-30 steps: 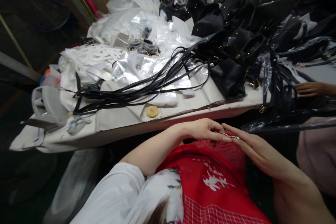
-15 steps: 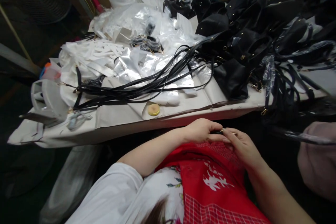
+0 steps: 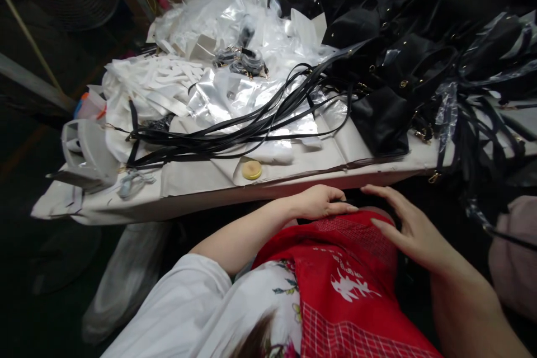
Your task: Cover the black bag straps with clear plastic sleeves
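Black straps (image 3: 197, 139) lie in a loose bundle on the desk (image 3: 184, 180), beyond its near edge, ahead of the person's fingers and mostly off to their left. Their long axis runs roughly along the desk, climbing from the near left toward the far right, where they reach the black bags (image 3: 380, 123); one loop sags out just short of that pile. Of the two, the left hand (image 3: 316, 201) is nearer to the bundle. It hangs in front of the desk edge, over the red apron (image 3: 323, 251), apart from the straps, its fingers half curled with the thumb stretched out; whether anything small is pinched in them cannot be told. The right hand (image 3: 409, 226) faces it across a gap, fingers spread away from the thumb and nothing visible between them. Near that hand, a metal clasp (image 3: 434, 178) hangs at the desk's front edge. Just in front of the bundle sits a round yellow tin (image 3: 251, 169). Clear plastic (image 3: 213, 95) lies under and behind the straps, with white strips (image 3: 151, 84) heaped to its left.
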`<state>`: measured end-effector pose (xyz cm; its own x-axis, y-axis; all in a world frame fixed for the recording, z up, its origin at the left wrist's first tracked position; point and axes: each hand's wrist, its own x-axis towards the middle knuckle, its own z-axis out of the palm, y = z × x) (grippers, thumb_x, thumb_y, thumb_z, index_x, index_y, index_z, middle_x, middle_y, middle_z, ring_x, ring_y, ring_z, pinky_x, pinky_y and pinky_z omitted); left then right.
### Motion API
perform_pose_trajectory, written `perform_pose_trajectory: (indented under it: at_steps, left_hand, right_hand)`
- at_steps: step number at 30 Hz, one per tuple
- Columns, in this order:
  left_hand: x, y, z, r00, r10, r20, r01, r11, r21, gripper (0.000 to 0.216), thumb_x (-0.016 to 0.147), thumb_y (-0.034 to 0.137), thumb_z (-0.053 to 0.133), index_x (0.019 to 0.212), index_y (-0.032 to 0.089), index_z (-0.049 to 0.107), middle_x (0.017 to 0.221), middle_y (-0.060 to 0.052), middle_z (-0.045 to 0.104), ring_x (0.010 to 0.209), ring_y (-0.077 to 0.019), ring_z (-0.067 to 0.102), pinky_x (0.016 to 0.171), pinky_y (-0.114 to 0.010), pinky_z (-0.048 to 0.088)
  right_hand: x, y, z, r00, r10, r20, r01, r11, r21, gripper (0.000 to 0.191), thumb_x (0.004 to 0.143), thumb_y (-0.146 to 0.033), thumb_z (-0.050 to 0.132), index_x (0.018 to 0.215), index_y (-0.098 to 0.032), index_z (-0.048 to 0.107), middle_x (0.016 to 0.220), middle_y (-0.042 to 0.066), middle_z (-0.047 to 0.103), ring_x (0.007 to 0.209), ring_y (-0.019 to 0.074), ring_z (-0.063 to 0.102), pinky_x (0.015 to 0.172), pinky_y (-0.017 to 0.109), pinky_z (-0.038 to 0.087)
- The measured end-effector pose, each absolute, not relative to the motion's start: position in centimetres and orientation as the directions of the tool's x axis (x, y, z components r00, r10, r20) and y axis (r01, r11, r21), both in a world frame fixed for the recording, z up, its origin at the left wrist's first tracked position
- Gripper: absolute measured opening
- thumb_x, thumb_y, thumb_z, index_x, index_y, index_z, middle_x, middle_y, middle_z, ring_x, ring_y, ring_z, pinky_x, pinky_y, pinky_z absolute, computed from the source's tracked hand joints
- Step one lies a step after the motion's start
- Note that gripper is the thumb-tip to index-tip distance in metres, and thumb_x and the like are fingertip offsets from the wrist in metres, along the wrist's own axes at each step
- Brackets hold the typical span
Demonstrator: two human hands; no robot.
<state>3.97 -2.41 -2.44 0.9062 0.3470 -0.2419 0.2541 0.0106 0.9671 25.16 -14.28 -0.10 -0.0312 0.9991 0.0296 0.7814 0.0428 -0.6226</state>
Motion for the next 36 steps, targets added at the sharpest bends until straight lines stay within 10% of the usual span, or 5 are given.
perform_pose_trajectory:
  at_steps: [5,11,18,27,36]
  left_hand:
    - [4.0,-2.1,-2.6,0.941,0.181,-0.284,0.252,0.18,0.951,0.064,0.093,0.07,0.033,0.085,0.013,0.064,0.072,-0.003,0.064,0.066,-0.012,0.056,0.071,-0.025,0.045]
    - [1.3,-0.8,-3.3,0.948,0.019,-0.317,0.297,0.304,0.905,0.055,0.083,0.071,0.055,0.083,0.016,0.057,0.068,0.002,0.06,0.06,-0.01,0.054,0.066,-0.024,0.045]
    - [0.9,-0.7,-2.8,0.96,0.128,-0.25,0.242,0.076,0.967,0.041,0.085,0.053,0.066,0.103,0.016,0.062,0.077,0.003,0.056,0.066,-0.0084,0.051,0.062,-0.02,0.04]
    - [1.2,-1.1,-3.1,0.942,0.069,-0.328,0.328,0.003,0.945,0.05,0.099,0.056,0.034,0.096,0.015,0.063,0.072,0.002,0.051,0.062,-0.0092,0.046,0.061,-0.021,0.038]
    - [2.4,-1.7,-3.4,0.932,0.091,-0.35,0.36,-0.141,0.922,0.033,0.099,0.04,0.043,0.086,0.016,0.062,0.075,0.002,0.055,0.069,-0.01,0.048,0.071,-0.021,0.039]
  right_hand:
    - [21.5,-14.1,-1.2,-0.141,0.99,-0.025,0.707,0.083,-0.703,0.041,0.097,-0.036,0.046,0.135,-0.021,0.051,0.13,0.012,0.064,0.116,0.025,0.064,0.099,0.04,0.052]
    - [23.7,-14.0,-1.1,-0.071,0.997,-0.036,0.705,0.024,-0.709,0.03,0.097,-0.039,0.047,0.114,-0.023,0.065,0.111,0.007,0.073,0.099,0.023,0.069,0.088,0.034,0.055]
    - [24.3,-13.9,-1.1,-0.022,0.996,-0.091,0.604,-0.059,-0.795,0.033,0.095,-0.043,0.051,0.113,-0.021,0.066,0.102,0.007,0.073,0.086,0.0214,0.07,0.081,0.033,0.057]
    - [24.7,-14.0,-1.9,-0.054,0.991,-0.121,0.624,-0.061,-0.779,0.032,0.092,-0.042,0.059,0.114,-0.022,0.068,0.113,0.009,0.072,0.101,0.0252,0.069,0.093,0.039,0.055]
    - [23.1,-13.6,-2.4,-0.124,0.985,-0.12,0.672,-0.006,-0.741,0.02,0.085,-0.036,0.067,0.1,-0.024,0.072,0.099,0.005,0.076,0.094,0.0248,0.072,0.086,0.036,0.058]
